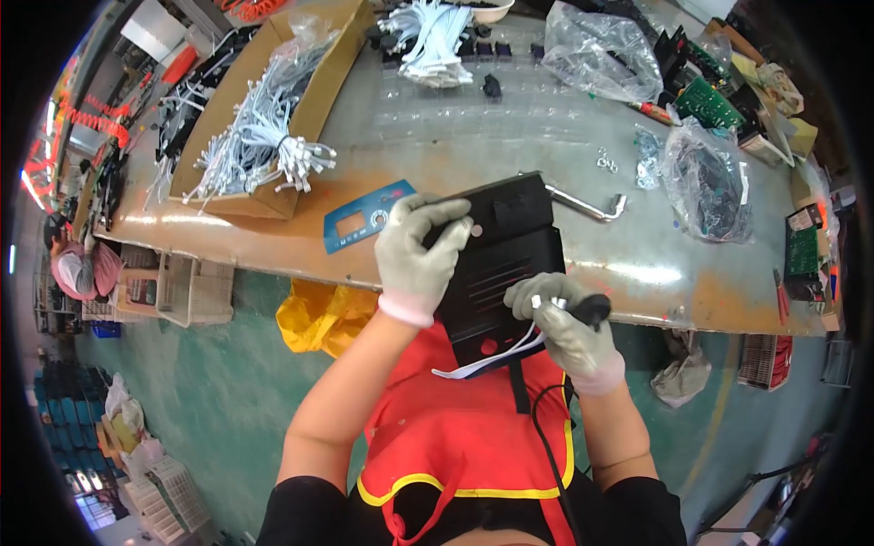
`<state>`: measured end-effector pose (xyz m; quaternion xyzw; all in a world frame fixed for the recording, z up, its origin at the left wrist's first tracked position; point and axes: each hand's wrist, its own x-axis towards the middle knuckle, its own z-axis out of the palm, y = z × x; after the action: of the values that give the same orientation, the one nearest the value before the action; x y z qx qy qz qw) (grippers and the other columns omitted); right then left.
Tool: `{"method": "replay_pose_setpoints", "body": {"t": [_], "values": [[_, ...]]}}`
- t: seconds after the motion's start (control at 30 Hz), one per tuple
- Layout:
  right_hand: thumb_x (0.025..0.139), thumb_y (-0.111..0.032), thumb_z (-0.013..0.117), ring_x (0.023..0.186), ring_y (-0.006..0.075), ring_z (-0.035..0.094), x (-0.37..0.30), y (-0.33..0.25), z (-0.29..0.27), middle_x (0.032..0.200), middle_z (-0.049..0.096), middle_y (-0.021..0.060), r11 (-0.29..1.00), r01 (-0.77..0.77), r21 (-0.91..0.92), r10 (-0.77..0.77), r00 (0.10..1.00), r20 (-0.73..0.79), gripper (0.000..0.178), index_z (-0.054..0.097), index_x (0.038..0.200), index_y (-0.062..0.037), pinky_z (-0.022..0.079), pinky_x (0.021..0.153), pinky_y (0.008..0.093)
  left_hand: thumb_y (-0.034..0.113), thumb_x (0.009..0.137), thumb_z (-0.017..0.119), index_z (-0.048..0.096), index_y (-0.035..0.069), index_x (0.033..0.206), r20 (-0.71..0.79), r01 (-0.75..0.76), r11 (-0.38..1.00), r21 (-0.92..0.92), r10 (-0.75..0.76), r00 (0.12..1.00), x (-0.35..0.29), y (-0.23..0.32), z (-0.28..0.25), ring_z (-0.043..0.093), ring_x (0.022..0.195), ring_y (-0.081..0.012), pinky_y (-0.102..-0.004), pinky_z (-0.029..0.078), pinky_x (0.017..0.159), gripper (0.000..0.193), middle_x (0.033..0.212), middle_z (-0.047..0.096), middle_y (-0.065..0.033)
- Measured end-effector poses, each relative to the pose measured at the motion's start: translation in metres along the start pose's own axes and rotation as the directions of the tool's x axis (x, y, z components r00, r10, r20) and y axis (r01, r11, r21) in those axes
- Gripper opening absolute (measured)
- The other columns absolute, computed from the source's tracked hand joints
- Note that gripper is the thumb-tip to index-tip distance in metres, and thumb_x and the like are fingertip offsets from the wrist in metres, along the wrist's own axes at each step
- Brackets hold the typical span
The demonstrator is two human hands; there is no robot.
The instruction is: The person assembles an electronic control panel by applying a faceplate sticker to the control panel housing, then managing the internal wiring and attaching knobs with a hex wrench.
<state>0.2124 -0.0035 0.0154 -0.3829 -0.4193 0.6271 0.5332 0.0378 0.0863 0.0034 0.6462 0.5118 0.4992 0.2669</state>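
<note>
A black slotted metal housing point(514, 250) lies tilted over the table's near edge, in front of my red apron. My left hand point(421, 255), in a pale glove, is at its upper left, finger and thumb bent together. A small pale round spot shows by the thumb tip; I cannot tell if it is a loose part or a hole. My gloved right hand point(569, 332) is closed at the housing's lower right around a black cable end point(592, 311). Small silver pieces show at its fingers. White flat leads point(496, 361) run from it across the housing's lower edge.
A blue panel sheet point(350, 225) lies left of the housing, a bent metal tube point(587, 206) to its right. A cardboard box of white cables point(246, 196) stands at the left. Nuts point(606, 161), plastic bags point(605, 50) and circuit boards point(710, 102) lie right. Another person point(77, 264) sits far left.
</note>
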Motion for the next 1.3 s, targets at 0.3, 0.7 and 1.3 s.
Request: {"method": "replay_pose_setpoints", "body": {"t": [0.3, 0.7, 1.3], "values": [[0.083, -0.008, 0.060, 0.076, 0.0100, 0.052, -0.009, -0.022, 0.042, 0.085, 0.057, 0.0052, 0.997, -0.039, -0.061, 0.041, 0.999, 0.035, 0.011, 0.058, 0.087, 0.0015, 0.042, 0.067, 0.0256, 0.004, 0.064, 0.073, 0.072, 0.011, 0.092, 0.038, -0.394, 0.917, -0.063, 0.396, 0.917, -0.040, 0.037, -0.038, 0.062, 0.070, -0.0190, -0.0276, 0.050, 0.060, 0.029, 0.086, 0.063, -0.0053], [0.081, -0.010, 0.062, 0.073, 0.0174, 0.053, -0.018, -0.024, 0.046, 0.081, 0.057, 0.0084, 0.987, 0.038, -0.155, -0.030, 0.998, 0.054, 0.011, 0.057, 0.080, -0.0009, 0.043, 0.067, 0.0297, -0.007, 0.062, 0.077, 0.073, 0.009, 0.085, 0.190, -0.416, 0.902, -0.114, 0.431, 0.882, -0.038, 0.056, -0.055, 0.063, 0.074, -0.0200, -0.0273, 0.051, 0.061, 0.029, 0.093, 0.061, -0.0096], [0.080, -0.012, 0.063, 0.071, 0.0161, 0.054, -0.022, -0.027, 0.047, 0.079, 0.058, 0.0067, 0.988, -0.044, -0.151, 0.046, 0.999, 0.011, 0.012, 0.058, 0.078, -0.0019, 0.043, 0.066, 0.0290, 0.017, 0.073, 0.072, 0.070, 0.010, 0.082, 0.169, -0.444, 0.894, -0.060, 0.447, 0.878, -0.035, 0.058, -0.052, 0.063, 0.055, -0.0202, -0.0277, 0.048, 0.047, 0.011, 0.069, 0.065, -0.0054]]}}
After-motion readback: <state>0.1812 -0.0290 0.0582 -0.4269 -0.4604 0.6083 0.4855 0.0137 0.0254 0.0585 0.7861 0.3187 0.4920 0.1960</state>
